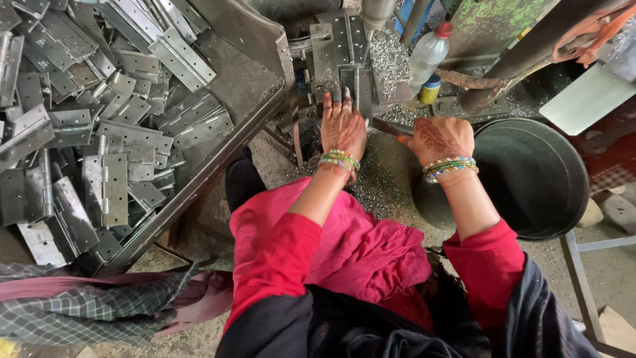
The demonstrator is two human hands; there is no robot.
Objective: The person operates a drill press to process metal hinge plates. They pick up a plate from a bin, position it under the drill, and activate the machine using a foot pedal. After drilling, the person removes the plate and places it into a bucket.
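Both hands work at the far middle of the scene, and each grip differs. On the left hand (342, 126) the grip is spread, fingers stretched flat and pressing down on a grey steel hinge plate (358, 86) that sits on the drill machine's bed (328, 50). On the right hand (440, 138) the grip is curled shut around a dark thin tool (387, 126), whose tip points left toward the other hand.

Seen closely, the hinge plate is a flat, dull grey rectangle with a knuckle running down its middle; it lies just beyond the left fingertips, touching them, directly under the upright drill spindle (377, 12). Bright metal shavings (387, 59) lie heaped just right of it.

Left of the hands, a sloped metal tray (225, 79) holds a big loose pile of similar hinges (99, 132). Right of the right hand stands a round dark tub (536, 179), touching the wrist's bangles (450, 166). Far right of the shavings stands a clear plastic bottle (427, 56) with a red cap.
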